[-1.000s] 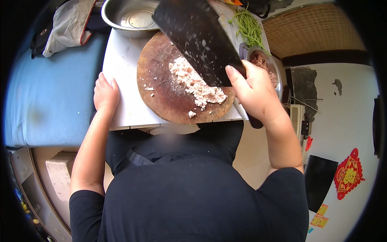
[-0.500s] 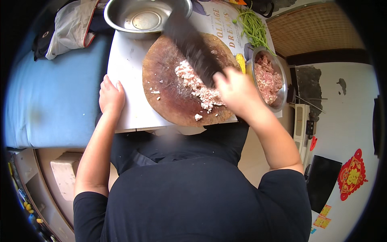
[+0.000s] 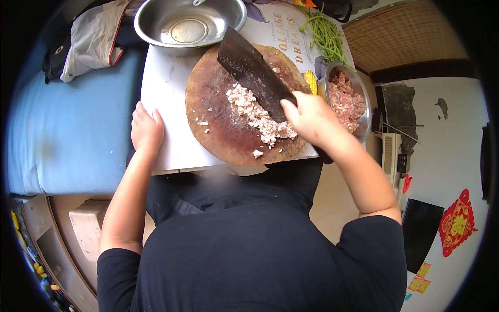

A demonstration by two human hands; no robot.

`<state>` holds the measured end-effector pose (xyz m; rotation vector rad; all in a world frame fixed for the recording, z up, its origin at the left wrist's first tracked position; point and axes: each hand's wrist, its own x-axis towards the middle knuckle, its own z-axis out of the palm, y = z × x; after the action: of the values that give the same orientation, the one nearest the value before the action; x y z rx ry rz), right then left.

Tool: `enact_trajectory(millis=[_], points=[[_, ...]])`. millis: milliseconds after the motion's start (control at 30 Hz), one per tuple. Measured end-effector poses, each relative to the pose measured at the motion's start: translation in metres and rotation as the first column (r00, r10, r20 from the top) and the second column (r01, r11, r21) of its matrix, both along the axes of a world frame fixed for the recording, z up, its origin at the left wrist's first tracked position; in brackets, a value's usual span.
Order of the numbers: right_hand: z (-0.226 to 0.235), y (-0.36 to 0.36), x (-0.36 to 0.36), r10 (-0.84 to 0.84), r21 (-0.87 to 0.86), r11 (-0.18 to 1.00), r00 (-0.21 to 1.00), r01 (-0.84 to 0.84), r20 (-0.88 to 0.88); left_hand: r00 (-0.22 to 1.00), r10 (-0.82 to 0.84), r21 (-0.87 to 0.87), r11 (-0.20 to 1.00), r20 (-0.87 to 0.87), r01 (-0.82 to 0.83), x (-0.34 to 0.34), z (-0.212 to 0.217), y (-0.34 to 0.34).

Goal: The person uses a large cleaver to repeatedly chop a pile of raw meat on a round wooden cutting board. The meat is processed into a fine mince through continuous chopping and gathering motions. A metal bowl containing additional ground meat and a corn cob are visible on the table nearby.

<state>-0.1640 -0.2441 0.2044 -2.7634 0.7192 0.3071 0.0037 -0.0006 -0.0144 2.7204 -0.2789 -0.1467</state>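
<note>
My right hand [image 3: 313,118] is closed round the handle of a dark, broad-bladed cleaver [image 3: 249,70]. The blade slants up and left over a round wooden chopping block [image 3: 208,122], along the far side of a strip of chopped pale pink meat [image 3: 254,115]. A few loose scraps lie on the block left of the strip and near its front edge. Flat at the left edge of the white table [image 3: 169,112] rests my left hand [image 3: 147,129], fingers stretched out and holding nothing.
Behind the block stands a metal basin [image 3: 153,28]. At the right, a metal bowl [image 3: 366,112] holds minced meat [image 3: 345,101], with a yellow corn cob [image 3: 310,80] beside it and green beans [image 3: 326,36] farther back. A blue-covered bed [image 3: 67,135] adjoins the table's left side.
The cleaver, blurred and higher over the block before, now shows sharp with its blade lower beside the meat. My left hand stays at the table edge.
</note>
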Motion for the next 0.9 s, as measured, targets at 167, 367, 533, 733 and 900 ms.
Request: enact_trajectory(millis=[167,367,533,733,900], points=[[0.035,0.01,-0.005,-0.123,0.257,0.966,0.937,0.037,0.326,0.999,0.024,0.017,1.0,0.041,-0.025,0.001,-0.004,0.009],[-0.002,0.01,-0.006,0.012,-0.018,1.0,0.999,-0.013,-0.033,1.0,-0.007,0.0,1.0,0.007,0.007,-0.001,0.002,-0.002],[0.031,0.021,-0.004,-0.029,0.175,0.985,0.978,-0.008,0.205,0.999,0.004,0.009,1.0,0.045,-0.005,0.002,-0.002,0.007],[-0.007,0.013,0.002,0.083,-0.013,0.997,0.997,-0.083,-0.002,1.0,-0.001,-0.009,1.0,0.002,0.001,0.0,0.003,-0.001],[0.035,0.021,0.005,-0.042,0.231,0.973,0.98,-0.004,0.194,1.0,0.018,0.007,1.0,0.02,-0.018,0.002,0.003,0.005]])
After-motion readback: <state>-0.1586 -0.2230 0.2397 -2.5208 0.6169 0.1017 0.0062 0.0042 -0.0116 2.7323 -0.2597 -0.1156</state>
